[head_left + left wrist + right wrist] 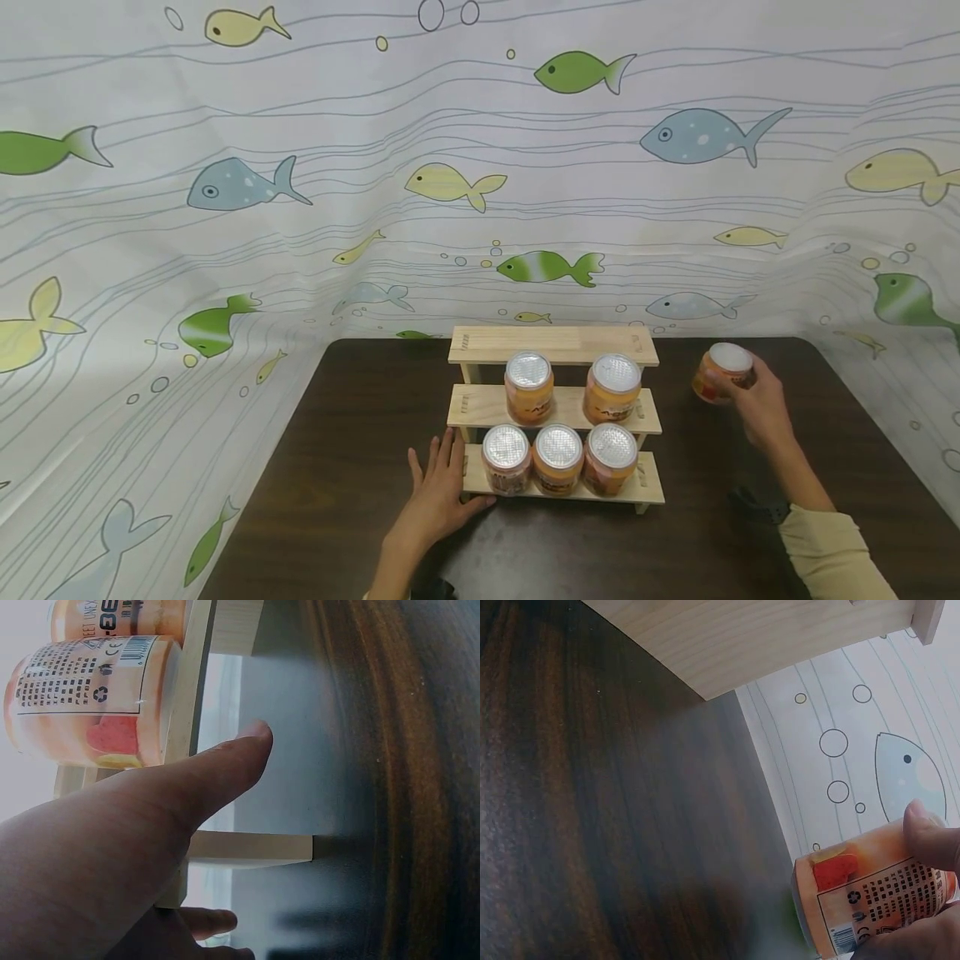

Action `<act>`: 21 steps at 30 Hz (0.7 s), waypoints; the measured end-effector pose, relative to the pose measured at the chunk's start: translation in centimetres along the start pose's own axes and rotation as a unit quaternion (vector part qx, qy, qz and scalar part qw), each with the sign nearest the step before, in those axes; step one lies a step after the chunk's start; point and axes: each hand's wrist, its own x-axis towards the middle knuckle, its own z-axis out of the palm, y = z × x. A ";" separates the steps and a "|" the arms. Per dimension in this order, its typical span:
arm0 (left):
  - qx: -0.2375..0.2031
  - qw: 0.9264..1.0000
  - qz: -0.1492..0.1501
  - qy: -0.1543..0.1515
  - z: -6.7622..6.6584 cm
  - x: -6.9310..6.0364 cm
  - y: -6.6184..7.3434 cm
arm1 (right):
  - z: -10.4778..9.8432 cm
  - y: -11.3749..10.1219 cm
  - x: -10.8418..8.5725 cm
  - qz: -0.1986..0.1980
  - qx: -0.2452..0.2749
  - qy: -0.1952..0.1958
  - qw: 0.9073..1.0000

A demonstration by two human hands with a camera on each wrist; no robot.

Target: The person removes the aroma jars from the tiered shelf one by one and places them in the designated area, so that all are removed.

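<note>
My right hand (763, 407) grips an orange jar (711, 377) with a pale lid, to the right of a three-step wooden shelf (551, 343). In the right wrist view the label of this jar (877, 889) shows, with thumb and fingers around its side. At the shelf's lower left, my left hand (438, 492) rests with fingers spread, its thumb along the front of the lowest step. Three jars (558, 460) stand in a row on that step. Two more jars (528, 390) stand apart on the middle step, while the top step bears nothing.
The shelf stands on a dark brown wooden table (322, 467). Behind and at both sides hangs a white sheet (420, 100) printed with fish and wavy lines. A dark strap (761, 506) is on the right wrist, beside a beige sleeve (832, 554).
</note>
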 end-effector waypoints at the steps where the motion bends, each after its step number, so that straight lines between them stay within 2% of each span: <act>1: 0.000 1.000 0.001 0.000 0.0 0.0 0.0 | 0.0 0.1 0.0 0.003 0.003 -0.001 1.000; 21: 0.004 1.000 0.006 0.006 0.0 0.1 0.0 | 0.4 1.8 -0.5 0.015 -0.018 0.016 1.000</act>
